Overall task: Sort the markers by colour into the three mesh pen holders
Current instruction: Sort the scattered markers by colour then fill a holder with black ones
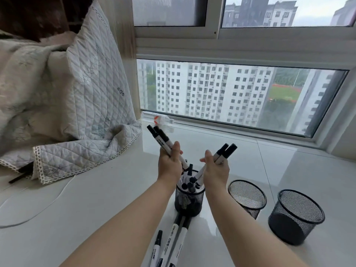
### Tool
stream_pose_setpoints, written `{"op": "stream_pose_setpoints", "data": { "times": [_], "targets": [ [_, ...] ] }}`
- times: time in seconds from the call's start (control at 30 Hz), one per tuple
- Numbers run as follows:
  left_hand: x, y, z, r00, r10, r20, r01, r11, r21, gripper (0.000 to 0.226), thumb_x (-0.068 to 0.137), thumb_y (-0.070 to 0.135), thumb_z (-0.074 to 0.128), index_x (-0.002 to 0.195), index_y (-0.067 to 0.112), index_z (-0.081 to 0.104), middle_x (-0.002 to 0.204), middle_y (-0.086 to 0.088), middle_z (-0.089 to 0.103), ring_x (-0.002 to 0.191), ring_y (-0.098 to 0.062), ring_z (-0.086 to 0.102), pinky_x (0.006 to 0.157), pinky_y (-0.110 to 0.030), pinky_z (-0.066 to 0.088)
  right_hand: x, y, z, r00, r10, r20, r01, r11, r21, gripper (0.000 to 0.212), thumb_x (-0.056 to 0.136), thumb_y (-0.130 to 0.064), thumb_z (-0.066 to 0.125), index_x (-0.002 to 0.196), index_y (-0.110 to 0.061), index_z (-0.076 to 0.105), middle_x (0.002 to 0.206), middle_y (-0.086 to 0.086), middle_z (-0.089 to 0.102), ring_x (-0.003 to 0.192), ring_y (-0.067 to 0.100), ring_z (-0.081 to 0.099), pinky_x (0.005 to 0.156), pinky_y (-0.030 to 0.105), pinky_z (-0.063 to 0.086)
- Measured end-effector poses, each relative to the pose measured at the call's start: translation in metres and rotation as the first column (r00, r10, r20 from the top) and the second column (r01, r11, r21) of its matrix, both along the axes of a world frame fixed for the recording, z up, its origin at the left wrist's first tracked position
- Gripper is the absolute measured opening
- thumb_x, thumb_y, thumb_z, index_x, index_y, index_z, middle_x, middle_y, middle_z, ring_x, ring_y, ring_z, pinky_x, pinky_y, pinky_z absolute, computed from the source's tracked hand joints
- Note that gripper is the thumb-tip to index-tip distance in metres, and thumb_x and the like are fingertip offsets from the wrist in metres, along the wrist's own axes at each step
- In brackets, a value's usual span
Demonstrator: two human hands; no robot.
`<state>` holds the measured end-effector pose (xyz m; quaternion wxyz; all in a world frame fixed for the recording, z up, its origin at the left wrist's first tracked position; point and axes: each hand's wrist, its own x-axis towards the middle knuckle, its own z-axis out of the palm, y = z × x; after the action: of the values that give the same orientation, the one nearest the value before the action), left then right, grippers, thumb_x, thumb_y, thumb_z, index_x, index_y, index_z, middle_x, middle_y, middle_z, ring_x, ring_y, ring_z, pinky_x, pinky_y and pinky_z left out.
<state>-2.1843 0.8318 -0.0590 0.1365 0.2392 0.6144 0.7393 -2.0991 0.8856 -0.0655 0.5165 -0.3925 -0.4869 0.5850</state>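
Above the marker-filled black mesh pen holder point(189, 197), the left hand point(169, 165) fingers clench three black-capped white markers point(162, 140); the right hand point(216, 170) grips two more black-capped markers point(224, 152); two empty black mesh holders point(247, 197) stand rightward.

I saw three mesh holders on the worktop point(96, 209). The left holder point(189, 199), with markers point(189, 185) standing in it, sat mid-worktop; the middle holder point(247, 197) stood to its right, and the right holder point(295, 216) further right, nearer the front edge. More markers point(171, 245) lay at the front edge, just before the left holder. Above that holder my left hand point(170, 164) and right hand point(216, 168) each held several markers. A quilted cover point(77, 112) draped over the worktop's left back corner. The window point(231, 93) ran along the back edge.
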Motion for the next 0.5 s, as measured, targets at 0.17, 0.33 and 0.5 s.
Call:
{"op": "stream_pose_setpoints", "data": {
  "times": [0.17,0.33,0.5],
  "targets": [
    [0.008,0.0,-0.02,0.992,-0.127,0.002,0.127,0.99,-0.065,0.035,0.094,0.039,0.046,0.106,0.007,0.053,0.079,0.007,0.058,0.071,-0.006,0.058,0.063,-0.017,0.044,-0.001,-0.009,-0.021,0.993,0.055,0.107,-0.062,0.996,0.065,0.025,0.087,-0.027,0.06,0.079,-0.006,0.05,0.076,0.009,0.063,0.067,0.011,0.057,0.063,0.026,0.043],
    [0.004,-0.006,-0.022,0.978,-0.209,0.004,0.207,0.964,-0.166,0.013,0.092,0.036,0.051,0.092,0.023,0.051,0.079,0.005,0.055,0.074,-0.009,0.054,0.062,-0.019,0.039,0.002,-0.011,-0.034,0.914,0.181,0.364,-0.251,0.955,0.156,0.027,0.089,-0.025,0.054,0.068,-0.021,0.037,0.059,-0.008,0.041,0.055,0.01,0.039,0.05,0.022,0.029],
    [-0.005,-0.016,-0.022,0.953,-0.3,-0.042,0.27,0.904,-0.332,0.03,0.088,0.031,0.058,0.104,0.007,0.058,0.093,-0.009,0.064,0.076,-0.012,0.059,0.062,-0.018,0.044,0.003,-0.009,-0.027,0.887,0.169,0.43,-0.238,0.965,0.111,0.022,0.084,-0.028,0.06,0.07,-0.02,0.045,0.066,-0.004,0.051,0.063,0.015,0.049,0.053,0.027,0.033]
  ]
}}
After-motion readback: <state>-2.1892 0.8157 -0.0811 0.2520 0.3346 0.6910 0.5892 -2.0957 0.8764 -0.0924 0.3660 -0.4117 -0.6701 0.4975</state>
